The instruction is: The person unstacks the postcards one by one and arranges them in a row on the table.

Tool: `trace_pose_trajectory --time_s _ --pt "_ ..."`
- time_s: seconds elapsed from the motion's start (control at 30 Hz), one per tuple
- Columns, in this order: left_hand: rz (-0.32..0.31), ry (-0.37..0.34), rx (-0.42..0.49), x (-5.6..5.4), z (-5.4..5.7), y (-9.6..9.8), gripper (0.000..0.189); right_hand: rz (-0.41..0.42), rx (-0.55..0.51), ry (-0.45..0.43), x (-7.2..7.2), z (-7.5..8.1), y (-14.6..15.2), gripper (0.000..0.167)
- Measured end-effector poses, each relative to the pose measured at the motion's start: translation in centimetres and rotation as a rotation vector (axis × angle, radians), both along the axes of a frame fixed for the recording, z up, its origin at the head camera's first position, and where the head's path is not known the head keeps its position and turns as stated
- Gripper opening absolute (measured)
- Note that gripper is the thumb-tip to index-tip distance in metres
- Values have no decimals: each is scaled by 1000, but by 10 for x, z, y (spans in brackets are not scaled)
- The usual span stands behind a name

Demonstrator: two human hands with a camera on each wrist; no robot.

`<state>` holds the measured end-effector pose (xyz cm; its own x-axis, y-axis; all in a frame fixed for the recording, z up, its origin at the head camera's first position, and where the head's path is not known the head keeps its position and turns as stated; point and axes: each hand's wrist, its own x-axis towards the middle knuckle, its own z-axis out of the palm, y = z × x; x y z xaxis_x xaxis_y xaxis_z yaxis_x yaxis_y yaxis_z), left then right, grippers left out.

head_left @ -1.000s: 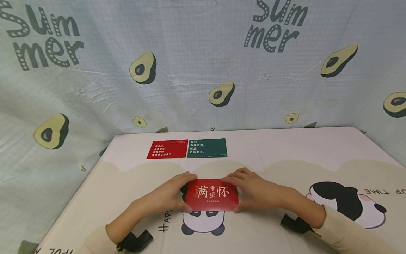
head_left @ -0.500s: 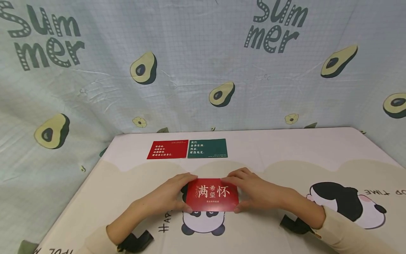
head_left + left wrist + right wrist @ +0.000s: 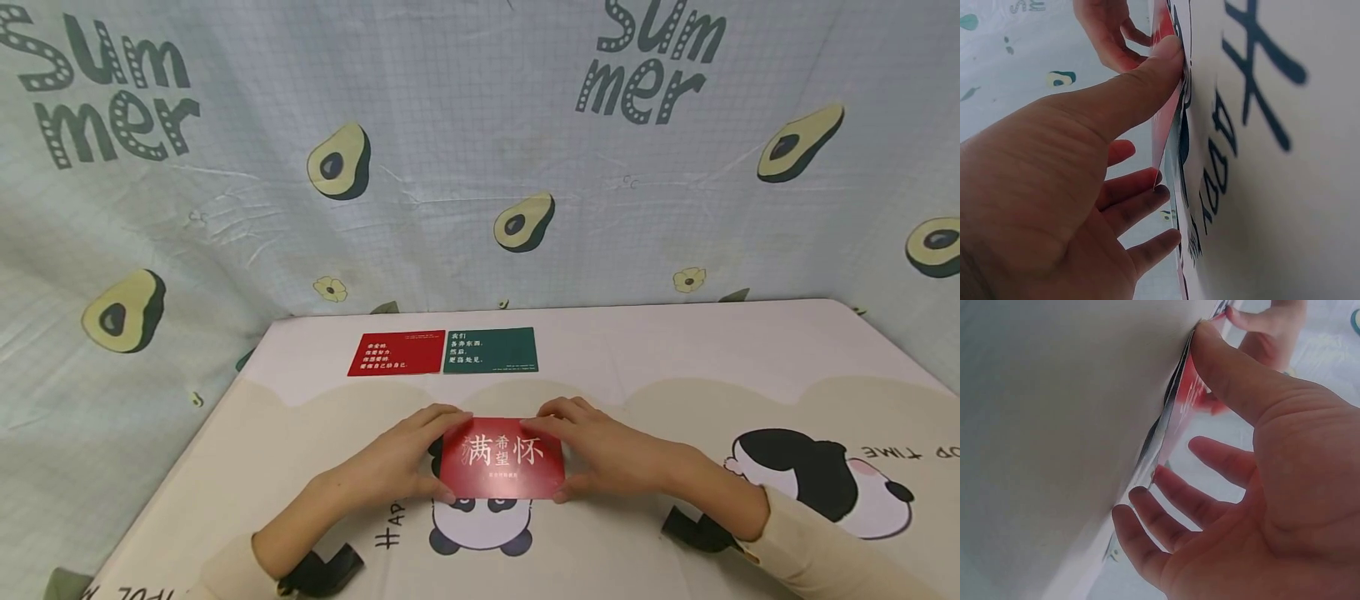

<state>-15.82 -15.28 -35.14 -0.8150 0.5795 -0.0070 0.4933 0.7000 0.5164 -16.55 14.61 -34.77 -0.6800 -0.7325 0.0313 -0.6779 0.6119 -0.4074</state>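
Observation:
A red postcard (image 3: 502,487) with large white Chinese characters lies between my two hands over the panda print. My left hand (image 3: 396,460) holds its left side, thumb at the near corner and fingers at the far one. The right hand (image 3: 611,454) grips the opposite side in the same way. In the left wrist view the postcard (image 3: 1164,134) is seen nearly edge-on, its far edge tipped off the cloth at the fingertips. The right wrist view shows the postcard (image 3: 1180,412) slanting away from the table too, under the right thumb.
Behind the hands, a red card (image 3: 397,352) and a green card (image 3: 491,350) lie side by side near the table's back edge. The tablecloth (image 3: 615,550) has animal prints and lettering. A patterned curtain (image 3: 427,125) hangs behind the table.
The postcard's far edge has risen slightly, and the left fingertips have shifted a little up and right with it. The two cards at the back have not moved.

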Motion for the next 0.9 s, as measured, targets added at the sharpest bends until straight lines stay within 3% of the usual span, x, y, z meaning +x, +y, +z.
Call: trace_pose_trajectory --time_s 0.37,0.9 --pt "-74 33 8 3 2 0 88 -12 -2 -8 1 0 0 77" --pt "-97 74 5 1 2 -2 94 -33 44 -31 0 1 0 80"
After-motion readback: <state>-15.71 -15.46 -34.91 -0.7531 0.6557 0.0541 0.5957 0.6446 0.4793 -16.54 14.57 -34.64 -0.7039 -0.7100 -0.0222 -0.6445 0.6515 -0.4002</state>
